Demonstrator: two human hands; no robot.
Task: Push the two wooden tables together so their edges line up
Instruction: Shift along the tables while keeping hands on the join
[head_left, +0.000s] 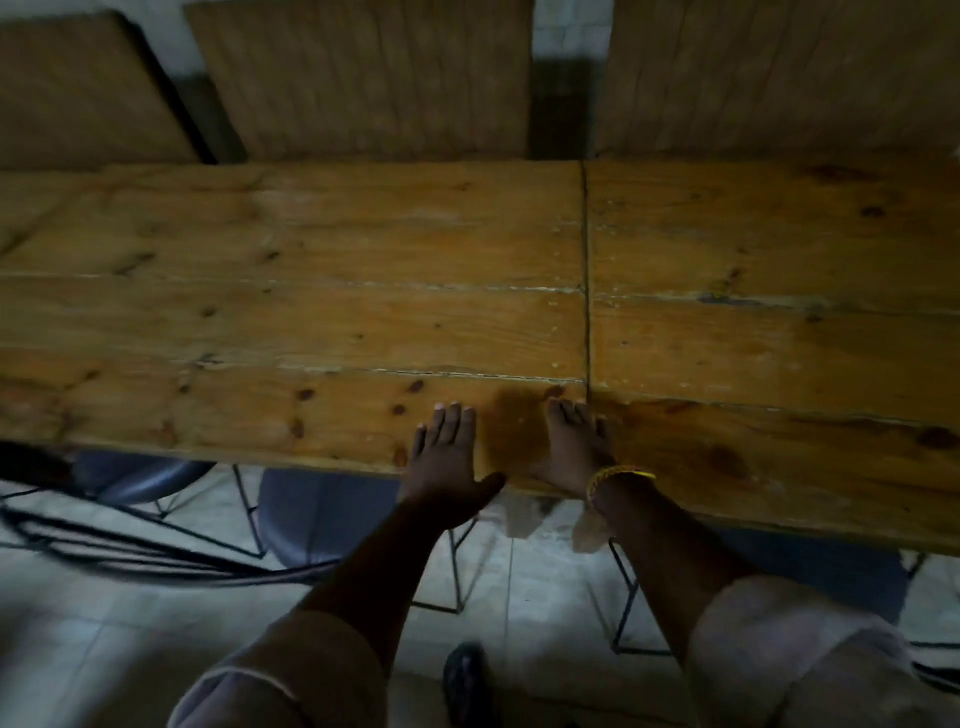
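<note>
Two wooden plank tables stand side by side, touching along a thin dark seam that runs from the far edge to the near edge. The left table (291, 312) fills the left and middle of the view, the right table (769, 332) the right. Their far edges look level; the right table's near edge sits slightly lower in the frame. My left hand (447, 457) lies flat on the left table's near edge, fingers spread. My right hand (576, 441), with a yellow bracelet at the wrist, rests flat right beside the seam on the left table's corner.
Wooden bench backs (363, 78) stand behind the tables. Under the near edge are dark chairs with thin wire legs (322, 514) on a pale tiled floor. A dark shoe (465, 680) shows between my sleeves.
</note>
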